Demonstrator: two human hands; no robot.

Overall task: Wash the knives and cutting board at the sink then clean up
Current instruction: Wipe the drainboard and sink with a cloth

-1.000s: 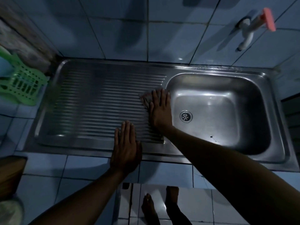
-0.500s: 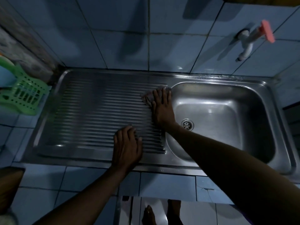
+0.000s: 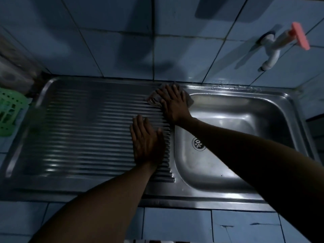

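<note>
A steel sink unit fills the view, with a ribbed drainboard on the left and a basin on the right. My right hand lies flat with straight fingers on a small cloth at the far end of the drainboard, beside the basin's rim. My left hand rests flat on the ribs nearer to me, holding nothing. No knife or cutting board is in sight.
A white tap with a pink handle juts from the blue tiled wall above the basin. A green plastic basket stands at the left edge. The drain sits in the basin floor. Tiled counter runs along the front.
My right hand has pushed the cloth away from me up the drainboard toward the wall. My left hand has flattened and slid forward onto the ribs.
</note>
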